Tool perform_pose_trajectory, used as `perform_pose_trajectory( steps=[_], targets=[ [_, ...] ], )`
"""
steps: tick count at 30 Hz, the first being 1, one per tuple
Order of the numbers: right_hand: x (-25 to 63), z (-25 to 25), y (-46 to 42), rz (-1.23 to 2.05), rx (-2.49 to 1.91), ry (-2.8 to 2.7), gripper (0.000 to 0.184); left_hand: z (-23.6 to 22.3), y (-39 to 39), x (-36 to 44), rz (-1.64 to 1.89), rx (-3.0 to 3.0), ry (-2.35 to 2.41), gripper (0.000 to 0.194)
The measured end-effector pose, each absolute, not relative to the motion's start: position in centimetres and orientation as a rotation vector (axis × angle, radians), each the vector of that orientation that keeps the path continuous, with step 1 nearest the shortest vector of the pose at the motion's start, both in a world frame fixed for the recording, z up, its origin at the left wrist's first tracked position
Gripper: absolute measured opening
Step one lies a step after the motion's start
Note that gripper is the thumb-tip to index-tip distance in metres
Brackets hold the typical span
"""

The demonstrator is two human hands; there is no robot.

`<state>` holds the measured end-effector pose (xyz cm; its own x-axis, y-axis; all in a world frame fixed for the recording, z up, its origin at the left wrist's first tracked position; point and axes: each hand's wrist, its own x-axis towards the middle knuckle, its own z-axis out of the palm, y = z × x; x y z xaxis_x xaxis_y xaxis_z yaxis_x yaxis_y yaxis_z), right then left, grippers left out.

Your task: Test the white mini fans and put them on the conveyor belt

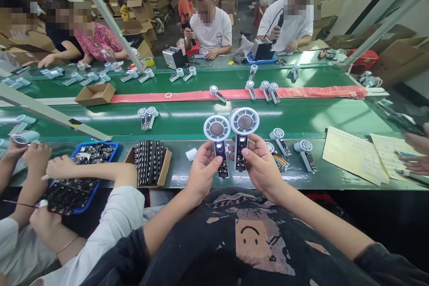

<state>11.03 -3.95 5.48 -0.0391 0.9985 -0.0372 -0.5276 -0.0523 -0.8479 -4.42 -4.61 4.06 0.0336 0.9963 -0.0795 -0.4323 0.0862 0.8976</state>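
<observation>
I could steer the left hand [201, 166] forward over the green belt [182, 118], bare there up to the red strip [191, 95]. Leftward, a white cylinder [191, 155], a cardboard circuit-board box [165, 168] and a co-worker's forearm [103, 171] block me; beside the right hand [263, 161], 3 handheld fans [304, 147] crowd in.

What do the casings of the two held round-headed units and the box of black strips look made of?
Left unit casing and right unit casing: probably moulded plastic, pale and smooth, with thin ring spokes. Box: likely cardboard, matt brown with thin flat walls.
</observation>
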Motion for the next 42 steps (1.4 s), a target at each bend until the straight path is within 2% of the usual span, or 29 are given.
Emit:
perform_pose_trajectory(
  steps=[7,22,30,36,42],
  targets=[
    [11.0,5.1,-3.5,1.429,-0.9,-0.795,0.041,4.3,-4.1,-4.2,1.355,0.792,0.984,0.043],
    [10.7,4.8,-2.5,1.458,-0.902,-0.691,0.046,4.2,-2.9,-3.8,1.283,0.74,1.013,0.047],
    [13.4,4.9,-0.6,1.474,-0.957,-0.628,0.048,4.1,-1.0,-1.2,1.223,0.704,1.063,0.044],
    [16.5,3.9,1.9,1.466,-1.017,-0.682,0.037,3.9,0.9,1.8,1.238,0.673,1.166,0.039],
    [18.9,2.8,4.4,1.517,-1.016,-0.699,0.037,3.4,2.6,4.5,1.259,0.593,1.26,0.039]
  ],
)
